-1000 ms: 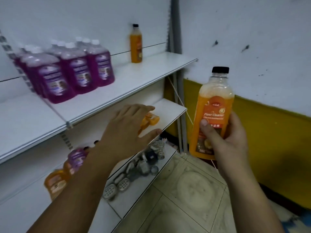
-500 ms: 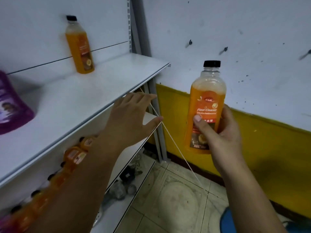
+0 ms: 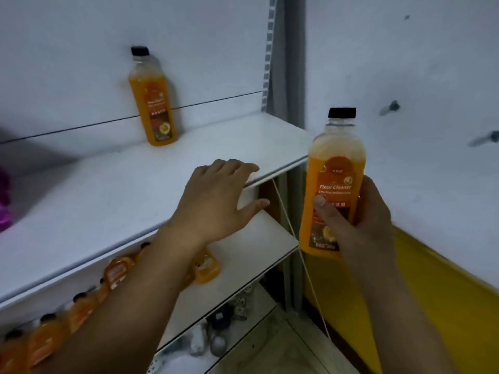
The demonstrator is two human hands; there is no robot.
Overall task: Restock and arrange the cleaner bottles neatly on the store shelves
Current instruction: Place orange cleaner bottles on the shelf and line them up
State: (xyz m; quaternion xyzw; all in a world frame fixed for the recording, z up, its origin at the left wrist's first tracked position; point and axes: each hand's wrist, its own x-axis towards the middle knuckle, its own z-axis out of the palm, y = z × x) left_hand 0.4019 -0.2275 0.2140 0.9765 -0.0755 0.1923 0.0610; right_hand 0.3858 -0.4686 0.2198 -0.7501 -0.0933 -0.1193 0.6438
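My right hand [image 3: 361, 220] grips an orange floor cleaner bottle [image 3: 334, 168] with a black cap, upright, just right of the upper shelf's end. My left hand [image 3: 216, 203] hovers with relaxed, spread fingers at the front edge of the white upper shelf [image 3: 113, 190], holding nothing. A second orange bottle [image 3: 155, 103] stands alone at the back of that shelf against the wall panel. Several orange bottles [image 3: 81, 306] lie in a row on the shelf below, partly hidden by my left forearm.
A purple bottle [image 3: 4, 201] shows at the far left edge of the upper shelf. The lowest shelf [image 3: 243, 314] holds small grey items. A thin white cord [image 3: 297, 252] runs diagonally past the shelf end. A white and yellow wall [image 3: 432, 265] closes the right side.
The view has shifted right and closer to the upper shelf; the purple bottles have slid out of sight. My left hand has risen to the upper shelf's edge. The right hand still holds the bottle.
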